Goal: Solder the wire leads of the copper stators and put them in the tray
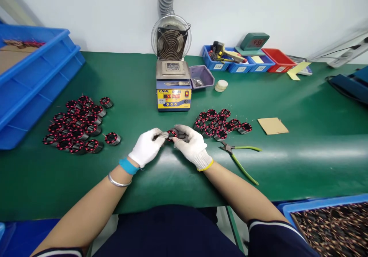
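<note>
A small motor stator (171, 134), dark with a red-and-black end, is held between my gloved hands near the middle of the bench. My right hand (188, 142) wraps its fingers and thumb around the stator's right side. At its left side, the thumb and fingertips of my left hand (149, 146) pinch together; what lies between them is too small to make out. Both gloves are white with greyed fingertips. To the left sits a cluster of similar stators (77, 125), with a smaller group of stators (220, 123) on the right. Green-handled cutting pliers (240, 153) lie open beside my right hand.
Ahead stands a yellow-and-blue solder pot (174, 92) under a fan and duct, with a purple tray (202, 77) beside it. Blue crates (37, 84) are stacked at left. A cardboard piece (272, 126) lies right. A filled blue bin (287, 211) stands at lower right.
</note>
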Tool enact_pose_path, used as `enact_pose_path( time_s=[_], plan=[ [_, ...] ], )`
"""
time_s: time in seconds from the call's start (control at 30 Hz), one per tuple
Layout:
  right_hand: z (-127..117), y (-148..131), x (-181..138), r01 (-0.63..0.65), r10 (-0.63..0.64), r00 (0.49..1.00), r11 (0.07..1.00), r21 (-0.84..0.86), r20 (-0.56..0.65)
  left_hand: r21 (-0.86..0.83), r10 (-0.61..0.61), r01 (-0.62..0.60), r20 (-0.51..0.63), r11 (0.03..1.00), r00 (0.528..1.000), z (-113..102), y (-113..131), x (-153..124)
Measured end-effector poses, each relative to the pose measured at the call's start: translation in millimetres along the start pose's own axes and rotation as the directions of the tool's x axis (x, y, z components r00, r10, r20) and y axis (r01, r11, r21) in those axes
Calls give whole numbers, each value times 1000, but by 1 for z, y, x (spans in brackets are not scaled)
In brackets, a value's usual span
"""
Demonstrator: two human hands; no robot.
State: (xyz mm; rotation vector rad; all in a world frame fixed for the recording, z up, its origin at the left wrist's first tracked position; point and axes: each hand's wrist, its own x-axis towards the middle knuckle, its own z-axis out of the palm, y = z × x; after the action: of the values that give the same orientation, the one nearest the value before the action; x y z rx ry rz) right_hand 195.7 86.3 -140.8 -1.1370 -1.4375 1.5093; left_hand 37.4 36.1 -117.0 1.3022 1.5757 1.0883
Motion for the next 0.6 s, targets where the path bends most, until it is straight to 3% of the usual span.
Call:
enact_pose_path(
  time_s=[0.23,0.37,0.43,0.5,0.6],
  plan=[
    [-2,-4,2,-14,17,999,996,92,-37,-305,-75,-6,-251,952,965,-9,7,-2],
    [-2,-4,0,35,-33,999,997,66,-32,-150,-119,127,60,980,991,9,4,-4],
    [-2,-3,-1,65,-65,997,998,13,-32,-138,-135,154,138,978,981,15,6,-8],
    [-2,-3,-2,84,-87,995,995,-50,-53,-216,-116,144,136,966,984,11,10,-10],
    [-2,-5,-1,78,-88,992,991,-108,-92,-429,-70,56,-16,902,997,-8,16,-9]
  ],
)
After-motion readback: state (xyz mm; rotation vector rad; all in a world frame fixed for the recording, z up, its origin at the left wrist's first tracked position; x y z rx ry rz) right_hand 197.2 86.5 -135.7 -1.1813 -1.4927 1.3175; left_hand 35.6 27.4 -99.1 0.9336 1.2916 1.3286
